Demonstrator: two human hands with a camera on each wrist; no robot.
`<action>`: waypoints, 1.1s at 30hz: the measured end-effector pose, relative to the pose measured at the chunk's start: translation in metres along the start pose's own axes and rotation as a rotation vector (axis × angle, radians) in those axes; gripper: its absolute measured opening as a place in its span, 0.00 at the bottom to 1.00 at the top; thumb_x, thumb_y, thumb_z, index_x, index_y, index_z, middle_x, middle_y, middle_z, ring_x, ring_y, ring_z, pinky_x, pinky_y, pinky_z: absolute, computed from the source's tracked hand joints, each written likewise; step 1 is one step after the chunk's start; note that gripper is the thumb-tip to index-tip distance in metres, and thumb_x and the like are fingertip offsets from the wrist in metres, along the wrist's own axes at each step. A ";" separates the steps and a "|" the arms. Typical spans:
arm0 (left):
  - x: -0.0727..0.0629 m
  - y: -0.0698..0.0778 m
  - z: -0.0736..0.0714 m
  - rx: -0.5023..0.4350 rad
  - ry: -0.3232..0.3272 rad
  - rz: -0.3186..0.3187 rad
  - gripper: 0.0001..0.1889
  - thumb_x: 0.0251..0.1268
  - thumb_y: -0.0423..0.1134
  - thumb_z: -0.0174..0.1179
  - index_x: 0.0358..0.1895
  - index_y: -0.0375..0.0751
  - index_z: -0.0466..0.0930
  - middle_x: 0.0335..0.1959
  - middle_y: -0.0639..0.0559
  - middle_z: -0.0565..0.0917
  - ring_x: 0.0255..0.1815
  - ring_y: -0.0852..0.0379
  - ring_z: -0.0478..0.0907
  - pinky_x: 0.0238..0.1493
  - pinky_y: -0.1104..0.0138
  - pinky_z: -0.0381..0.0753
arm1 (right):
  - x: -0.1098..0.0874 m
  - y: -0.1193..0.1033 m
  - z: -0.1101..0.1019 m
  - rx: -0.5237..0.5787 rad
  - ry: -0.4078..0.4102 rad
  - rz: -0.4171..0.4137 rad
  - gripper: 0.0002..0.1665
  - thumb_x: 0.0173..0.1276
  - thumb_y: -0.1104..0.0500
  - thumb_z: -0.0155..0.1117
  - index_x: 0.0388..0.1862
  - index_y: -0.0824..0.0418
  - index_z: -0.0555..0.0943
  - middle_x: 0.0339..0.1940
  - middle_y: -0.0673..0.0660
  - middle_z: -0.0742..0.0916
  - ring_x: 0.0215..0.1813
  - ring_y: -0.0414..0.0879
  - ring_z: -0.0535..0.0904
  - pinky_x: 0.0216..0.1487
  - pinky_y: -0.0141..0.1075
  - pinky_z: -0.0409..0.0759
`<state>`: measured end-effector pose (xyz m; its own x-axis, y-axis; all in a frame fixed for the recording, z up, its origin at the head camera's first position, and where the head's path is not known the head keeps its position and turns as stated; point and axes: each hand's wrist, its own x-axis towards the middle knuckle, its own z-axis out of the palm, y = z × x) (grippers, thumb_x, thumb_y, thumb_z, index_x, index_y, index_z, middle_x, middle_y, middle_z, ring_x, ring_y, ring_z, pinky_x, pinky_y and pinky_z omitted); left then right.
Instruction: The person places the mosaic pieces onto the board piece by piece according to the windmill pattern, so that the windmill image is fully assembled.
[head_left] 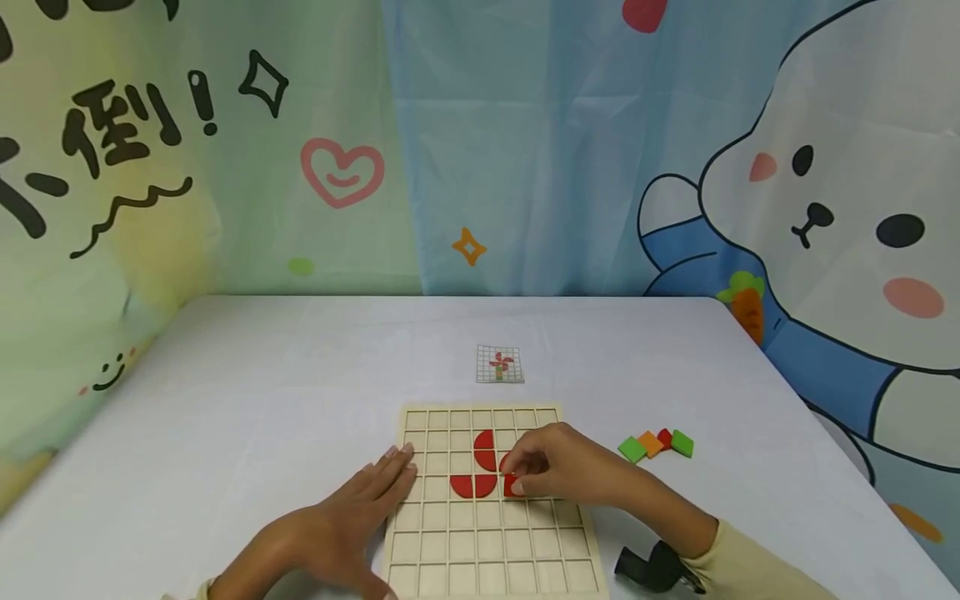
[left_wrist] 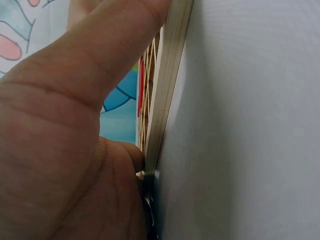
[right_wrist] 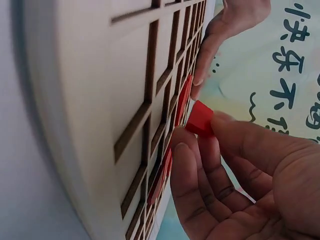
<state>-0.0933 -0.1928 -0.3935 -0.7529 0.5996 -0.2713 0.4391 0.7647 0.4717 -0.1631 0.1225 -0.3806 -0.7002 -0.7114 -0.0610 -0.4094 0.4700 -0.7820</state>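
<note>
A wooden grid board (head_left: 476,575) lies on the white table. My left hand (head_left: 341,521) rests along its left edge, fingers extended; the left wrist view shows that hand against the board's side (left_wrist: 167,85). Over the middle of the grid, my right hand (head_left: 566,467) pinches a small red block (right_wrist: 201,119) between thumb and fingers. Red quarter-round pieces (head_left: 484,440) sit in cells just left of it, with a lower pair (head_left: 461,487) side by side. Another red piece (head_left: 505,461) is partly hidden by the right fingers.
A small pattern card (head_left: 500,365) with a red, orange and green pinwheel picture lies beyond the board. Right of the board is a row of loose pieces: green (head_left: 632,449), orange (head_left: 650,443), red (head_left: 664,437) and another green (head_left: 682,443). A printed curtain (head_left: 487,150) hangs behind the table.
</note>
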 end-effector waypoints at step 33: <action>0.000 0.000 0.000 -0.004 0.007 0.018 0.71 0.36 0.75 0.67 0.78 0.39 0.40 0.80 0.49 0.33 0.78 0.49 0.28 0.73 0.46 0.42 | 0.008 -0.010 0.008 -0.241 0.026 -0.050 0.08 0.61 0.70 0.68 0.38 0.61 0.86 0.31 0.47 0.83 0.32 0.36 0.73 0.34 0.31 0.77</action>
<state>-0.0934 -0.1931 -0.3939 -0.7480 0.6119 -0.2569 0.4508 0.7526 0.4799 -0.1603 0.1083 -0.3782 -0.6892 -0.7245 -0.0079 -0.5691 0.5481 -0.6130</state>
